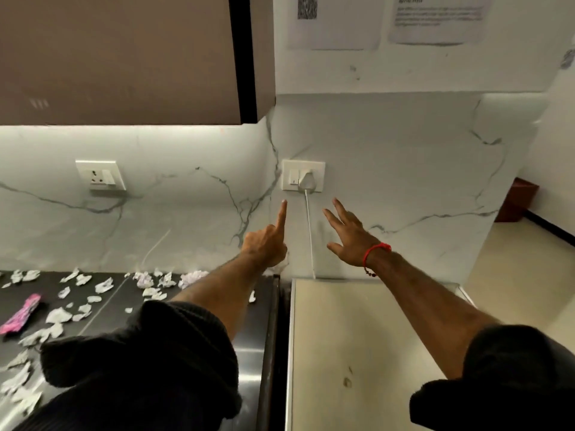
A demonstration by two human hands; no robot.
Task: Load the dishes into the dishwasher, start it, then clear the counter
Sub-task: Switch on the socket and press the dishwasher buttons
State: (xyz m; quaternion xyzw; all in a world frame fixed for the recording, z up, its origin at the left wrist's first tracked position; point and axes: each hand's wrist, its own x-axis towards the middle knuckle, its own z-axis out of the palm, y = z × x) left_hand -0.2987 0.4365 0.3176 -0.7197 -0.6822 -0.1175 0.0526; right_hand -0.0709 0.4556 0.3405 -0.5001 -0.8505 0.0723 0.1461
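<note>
Left hand (pixel 266 244) fisted w/ index finger out, empty, aimed at the wall switch (pixel 294 177) just beside the plug (pixel 306 180); I reckon that's dishwasher (pixel 357 337) power. Right hand (pixel 348 236) splayed, empty, near the cord (pixel 309 231). Paper scraps (pixel 77 306) litter the counter (pixel 186 293), uncleared.

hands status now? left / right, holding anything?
Left hand: fingers curled, index finger pointing up at the white wall socket plate, holding nothing.
Right hand: open, fingers spread, holding nothing.
</note>
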